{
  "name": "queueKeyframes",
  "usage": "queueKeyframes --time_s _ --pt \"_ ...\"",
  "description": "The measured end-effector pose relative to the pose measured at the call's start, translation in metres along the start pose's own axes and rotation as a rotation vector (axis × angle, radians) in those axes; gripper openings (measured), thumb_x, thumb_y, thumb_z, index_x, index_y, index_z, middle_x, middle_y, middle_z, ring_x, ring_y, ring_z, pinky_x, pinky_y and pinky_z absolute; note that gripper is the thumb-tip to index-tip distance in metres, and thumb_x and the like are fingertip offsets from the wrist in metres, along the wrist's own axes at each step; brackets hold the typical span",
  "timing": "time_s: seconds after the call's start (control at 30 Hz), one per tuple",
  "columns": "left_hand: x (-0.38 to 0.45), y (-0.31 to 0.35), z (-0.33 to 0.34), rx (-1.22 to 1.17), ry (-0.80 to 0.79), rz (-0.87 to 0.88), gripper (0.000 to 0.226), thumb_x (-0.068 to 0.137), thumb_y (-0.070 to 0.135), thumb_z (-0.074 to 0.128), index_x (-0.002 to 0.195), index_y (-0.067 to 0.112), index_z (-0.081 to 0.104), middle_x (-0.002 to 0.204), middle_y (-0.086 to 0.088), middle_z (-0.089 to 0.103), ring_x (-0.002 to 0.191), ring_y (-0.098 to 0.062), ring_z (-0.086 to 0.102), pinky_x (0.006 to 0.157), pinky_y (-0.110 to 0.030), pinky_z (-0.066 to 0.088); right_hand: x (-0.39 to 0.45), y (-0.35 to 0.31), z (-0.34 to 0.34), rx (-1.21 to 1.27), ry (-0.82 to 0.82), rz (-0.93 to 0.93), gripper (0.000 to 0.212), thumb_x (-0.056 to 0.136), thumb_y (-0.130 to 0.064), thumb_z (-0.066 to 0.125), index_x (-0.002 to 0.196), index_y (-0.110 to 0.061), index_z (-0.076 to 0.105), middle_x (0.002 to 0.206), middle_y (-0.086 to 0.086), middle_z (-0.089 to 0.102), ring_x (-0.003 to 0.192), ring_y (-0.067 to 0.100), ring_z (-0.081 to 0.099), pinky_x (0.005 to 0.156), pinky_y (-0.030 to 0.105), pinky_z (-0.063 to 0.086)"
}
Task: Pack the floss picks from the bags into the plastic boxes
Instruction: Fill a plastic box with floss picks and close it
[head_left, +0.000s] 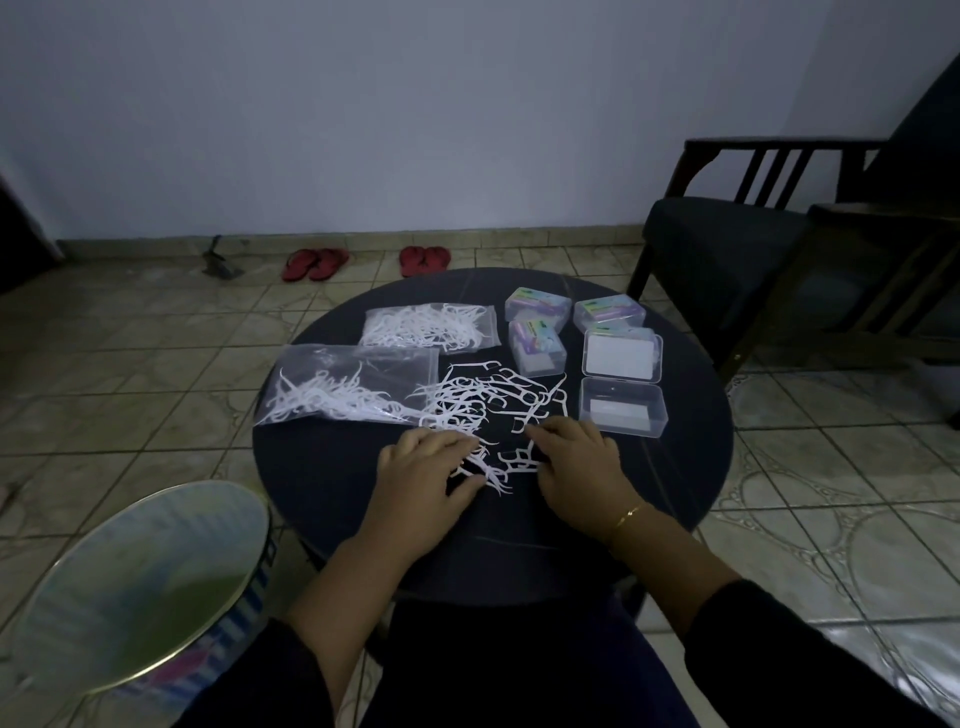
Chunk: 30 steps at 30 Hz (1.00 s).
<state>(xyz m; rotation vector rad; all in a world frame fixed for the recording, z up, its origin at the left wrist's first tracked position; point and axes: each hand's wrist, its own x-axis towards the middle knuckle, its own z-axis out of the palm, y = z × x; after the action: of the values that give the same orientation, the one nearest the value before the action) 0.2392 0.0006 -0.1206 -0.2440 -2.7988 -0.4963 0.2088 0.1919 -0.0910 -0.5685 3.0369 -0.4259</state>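
progress: early, open box (622, 410) looks empty | loose floss picks (483, 410) spread on worktop (675, 467), two bags (353, 389) still hold more | left hand (423, 475), right hand (576, 462): fingers loosely spread, gathering picks, grip unclear | three boxes (535, 306) closed

Clear glossy plastic boxes (622, 384) and bags (358, 384), white plastic floss picks (467, 405), smooth dark tabletop (675, 467).

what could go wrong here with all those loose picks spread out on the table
1. The loose floss picks lie tangled, so the left hand and right hand gathering them may lift clumps and drop some.
2. Picks near the hands sit toward the round table's front edge and could be swept to the floor.
3. The open plastic box looks light; a nudge might shift it.
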Motion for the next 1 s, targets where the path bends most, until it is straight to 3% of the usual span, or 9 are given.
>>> queueKeyframes --time_s 0.1,0.17,0.27,0.4,0.53,0.6,0.7,0.83,1.0 --pt "-0.001 -0.001 0.000 0.057 -0.024 0.031 0.060 0.087 0.057 0.030 0.141 0.034 0.041 0.146 0.021 0.037 0.124 -0.009 0.028 0.091 -0.028 0.018 0.006 0.007 -0.009 -0.113 -0.147 -0.046 0.061 0.095 -0.023 0.042 0.150 -0.029 0.019 0.158 -0.010 0.010 0.143 0.017 0.009 0.114 0.044 0.012" --pt "-0.002 0.000 0.003 0.107 -0.068 0.070 0.067 0.083 0.054 0.013 0.144 0.036 0.034 0.149 0.023 0.031 0.127 -0.008 0.026 0.091 -0.027 0.016 0.010 0.008 -0.011 -0.204 -0.206 -0.104 0.057 0.096 -0.022 0.038 0.150 -0.030 0.020 0.157 -0.011 0.013 0.143 0.015 0.010 0.112 0.045 0.013" --pt "-0.001 0.000 0.005 0.114 -0.076 0.089 0.071 0.081 0.048 0.005 0.144 0.036 0.034 0.147 0.025 0.034 0.128 -0.007 0.025 0.089 -0.025 0.012 0.014 0.008 -0.012 -0.310 -0.181 -0.170 0.052 0.097 -0.022 0.038 0.147 -0.030 0.029 0.152 -0.009 0.027 0.137 0.018 0.019 0.107 0.042 0.019" --pt "-0.002 -0.002 0.005 0.063 -0.023 0.106 0.063 0.084 0.045 0.013 0.138 0.034 0.045 0.137 0.023 0.047 0.120 -0.005 0.028 0.088 -0.026 0.014 0.015 0.010 -0.014 -0.325 -0.119 -0.160 0.041 0.098 -0.026 0.043 0.139 -0.031 0.044 0.137 -0.005 0.043 0.129 0.020 0.029 0.102 0.038 0.024" --pt "-0.003 -0.004 0.007 0.019 0.069 0.122 0.033 0.089 0.033 0.051 0.119 0.032 0.064 0.115 0.019 0.064 0.107 -0.007 0.036 0.084 -0.033 0.025 0.013 0.010 -0.016 -0.277 -0.074 -0.080 0.032 0.099 -0.035 0.041 0.125 -0.030 0.059 0.125 -0.005 0.053 0.122 0.019 0.036 0.098 0.036 0.028" --pt "-0.001 -0.004 0.007 0.008 0.103 0.134 0.028 0.084 0.030 0.062 0.111 0.033 0.069 0.108 0.019 0.066 0.102 -0.006 0.037 0.081 -0.033 0.023 0.013 0.010 -0.017 -0.283 -0.064 -0.066 0.032 0.098 -0.037 0.041 0.119 -0.027 0.063 0.121 -0.004 0.055 0.119 0.019 0.039 0.097 0.036 0.029" --pt "0.006 -0.004 0.002 0.002 0.094 0.143 0.025 0.080 0.038 0.060 0.102 0.036 0.072 0.101 0.022 0.068 0.098 -0.004 0.037 0.074 -0.027 0.013 0.015 0.012 -0.017 -0.270 -0.079 -0.011 0.033 0.097 -0.038 0.043 0.115 -0.021 0.064 0.120 0.000 0.057 0.118 0.021 0.042 0.098 0.037 0.032" --pt "0.019 -0.003 -0.003 0.059 0.042 0.208 0.019 0.076 0.037 0.073 0.095 0.037 0.074 0.093 0.022 0.069 0.096 -0.007 0.045 0.073 -0.024 0.011 0.016 0.016 -0.018 -0.214 -0.072 0.040 0.031 0.098 -0.034 0.041 0.115 -0.021 0.064 0.117 0.004 0.060 0.113 0.023 0.048 0.098 0.038 0.036" --pt "0.034 0.004 -0.004 0.118 -0.038 0.256 0.027 0.086 0.044 0.059 0.109 0.034 0.070 0.106 0.021 0.068 0.106 -0.014 0.051 0.078 -0.025 0.012 0.016 0.034 -0.034 -0.101 0.028 0.079 0.027 0.098 -0.035 0.044 0.111 -0.025 0.066 0.111 -0.001 0.064 0.106 0.018 0.054 0.097 0.037 0.040"
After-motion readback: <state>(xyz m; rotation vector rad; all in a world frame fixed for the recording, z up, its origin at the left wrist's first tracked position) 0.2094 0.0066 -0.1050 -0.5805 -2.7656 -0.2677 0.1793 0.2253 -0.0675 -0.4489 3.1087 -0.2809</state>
